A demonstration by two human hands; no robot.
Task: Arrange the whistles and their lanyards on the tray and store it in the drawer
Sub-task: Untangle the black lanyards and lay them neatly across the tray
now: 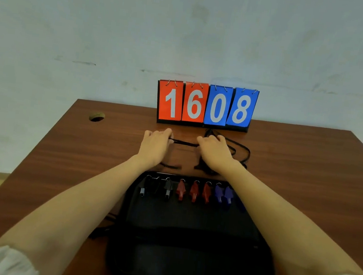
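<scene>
Both arms outstretched, left hand and right hand pull lanyard taut.

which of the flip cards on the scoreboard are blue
The two right-hand cards of the scoreboard are blue: the 0 and the 8. The 1 and the 6 on the left are red-orange.
</scene>
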